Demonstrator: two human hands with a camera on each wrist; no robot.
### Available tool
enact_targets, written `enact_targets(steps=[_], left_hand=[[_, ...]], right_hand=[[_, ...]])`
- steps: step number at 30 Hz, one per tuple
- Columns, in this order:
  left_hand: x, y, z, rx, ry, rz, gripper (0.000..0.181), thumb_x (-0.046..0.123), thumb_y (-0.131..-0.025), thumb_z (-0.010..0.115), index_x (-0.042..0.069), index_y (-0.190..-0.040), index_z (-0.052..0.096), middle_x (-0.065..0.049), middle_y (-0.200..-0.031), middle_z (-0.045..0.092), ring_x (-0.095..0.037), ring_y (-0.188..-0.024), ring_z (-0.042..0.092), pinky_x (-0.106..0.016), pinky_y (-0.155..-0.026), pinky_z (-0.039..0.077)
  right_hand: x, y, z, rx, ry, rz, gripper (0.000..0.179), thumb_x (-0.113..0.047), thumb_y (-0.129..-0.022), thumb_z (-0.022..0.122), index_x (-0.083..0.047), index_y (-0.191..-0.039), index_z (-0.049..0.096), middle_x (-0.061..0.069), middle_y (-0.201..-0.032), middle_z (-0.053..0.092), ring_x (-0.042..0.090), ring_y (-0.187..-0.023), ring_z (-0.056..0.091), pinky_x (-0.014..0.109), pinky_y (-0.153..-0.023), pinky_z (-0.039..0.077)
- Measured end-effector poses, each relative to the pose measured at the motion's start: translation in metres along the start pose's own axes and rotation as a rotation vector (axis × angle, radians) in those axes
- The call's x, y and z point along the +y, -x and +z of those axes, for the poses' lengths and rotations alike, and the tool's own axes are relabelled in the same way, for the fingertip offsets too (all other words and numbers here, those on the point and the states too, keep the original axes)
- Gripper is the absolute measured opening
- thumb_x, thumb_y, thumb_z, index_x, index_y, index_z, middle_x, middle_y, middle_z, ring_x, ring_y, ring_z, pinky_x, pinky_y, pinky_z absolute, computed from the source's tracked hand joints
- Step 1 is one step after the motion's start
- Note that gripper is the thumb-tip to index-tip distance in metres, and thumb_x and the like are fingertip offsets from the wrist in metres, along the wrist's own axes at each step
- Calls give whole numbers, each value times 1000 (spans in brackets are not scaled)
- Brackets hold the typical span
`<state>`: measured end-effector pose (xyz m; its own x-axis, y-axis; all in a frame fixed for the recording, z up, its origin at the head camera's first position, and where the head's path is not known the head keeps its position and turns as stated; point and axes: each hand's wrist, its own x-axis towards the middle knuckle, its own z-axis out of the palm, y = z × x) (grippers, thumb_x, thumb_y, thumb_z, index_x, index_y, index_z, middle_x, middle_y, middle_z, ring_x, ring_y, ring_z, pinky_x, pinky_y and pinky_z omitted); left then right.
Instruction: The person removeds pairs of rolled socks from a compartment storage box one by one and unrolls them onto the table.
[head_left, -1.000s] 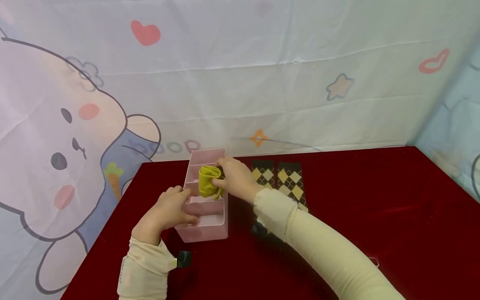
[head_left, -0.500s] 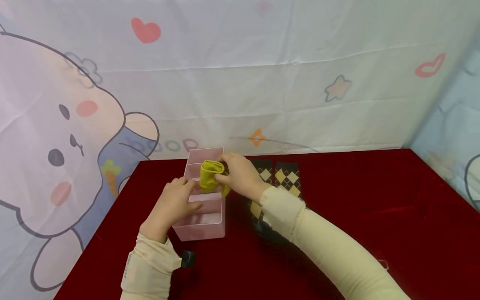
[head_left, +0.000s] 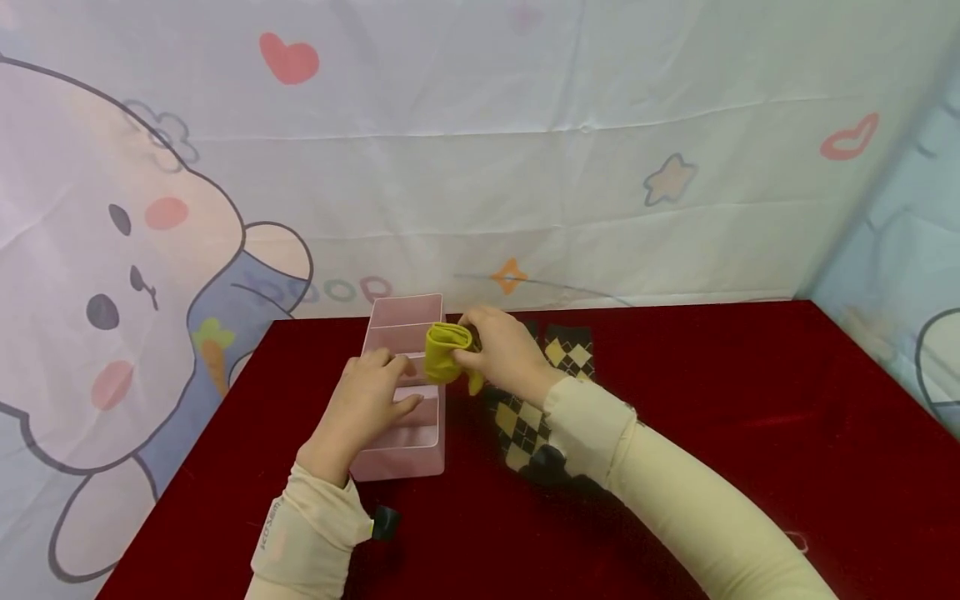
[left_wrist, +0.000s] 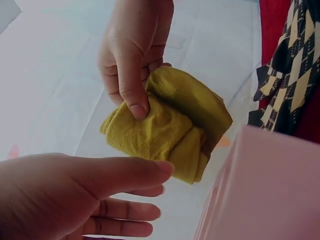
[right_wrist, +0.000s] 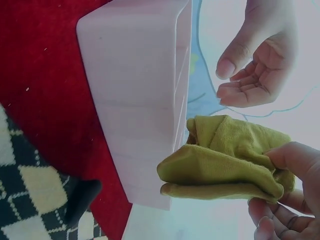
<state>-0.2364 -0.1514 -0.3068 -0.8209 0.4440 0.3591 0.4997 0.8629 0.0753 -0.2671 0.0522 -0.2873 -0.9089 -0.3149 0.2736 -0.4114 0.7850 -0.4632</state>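
My right hand [head_left: 506, 352] pinches a folded mustard-yellow sock [head_left: 442, 360] between thumb and fingers. In the right wrist view its ribbed fabric [right_wrist: 235, 140] is rolled into a loose bundle. The bundle hangs above the right side of a pink divided box [head_left: 401, 462]. My left hand [head_left: 363, 408] hovers over the box's left side, thumb and fingers spread apart. In the left wrist view the left thumb [left_wrist: 145, 175] overlaps the sock's lower edge; whether it touches cannot be told. The right wrist view has a gap between the left hand [right_wrist: 265, 70] and the sock.
Two black argyle socks with cream and yellow diamonds, a near one [head_left: 517, 425] and a far one [head_left: 572, 354], lie right of the box, partly hidden by my right arm. Dark red cloth [head_left: 720, 400] covers the table. A printed curtain [head_left: 465, 167] hangs behind.
My right hand has carried the yellow sock rightward, from over the box's middle toward its right rim. My left hand has shifted right and slightly farther forward, staying unclenched.
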Motion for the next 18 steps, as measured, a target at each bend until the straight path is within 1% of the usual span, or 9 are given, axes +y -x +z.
enact_targets(steps=[4, 7, 15, 18], left_hand=[[6, -2, 4, 10, 20, 17, 27, 22, -77, 78, 6, -93, 63, -9, -90, 59, -31, -94, 56, -47, -86, 44], [11, -3, 9, 23, 17, 39, 28, 22, -76, 79, 6, -94, 64, -8, -89, 59, -30, -93, 56, -46, -86, 45], [23, -7, 20, 100, 16, 105, 29, 23, -75, 80, 7, -94, 64, -9, -89, 57, -28, -90, 56, -43, -83, 45], [27, -8, 23, 133, 12, 129, 28, 22, -75, 80, 8, -93, 64, -8, -91, 58, -27, -90, 56, -42, -82, 47]], right_hand=[[6, 4, -2, 12, 9, 8, 29, -26, -86, 69, -7, -106, 62, 6, -103, 62, 20, -89, 58, 35, -80, 50], [10, 8, -3, 10, 19, 17, 29, -26, -86, 69, -7, -106, 62, 7, -102, 62, 20, -88, 57, 34, -79, 50], [21, 19, -4, -5, 42, 33, 30, -27, -86, 69, -7, -108, 62, 6, -102, 61, 17, -81, 55, 31, -73, 50], [25, 23, -6, -2, 43, 41, 30, -27, -86, 69, -7, -108, 61, 6, -104, 61, 17, -81, 56, 31, -73, 50]])
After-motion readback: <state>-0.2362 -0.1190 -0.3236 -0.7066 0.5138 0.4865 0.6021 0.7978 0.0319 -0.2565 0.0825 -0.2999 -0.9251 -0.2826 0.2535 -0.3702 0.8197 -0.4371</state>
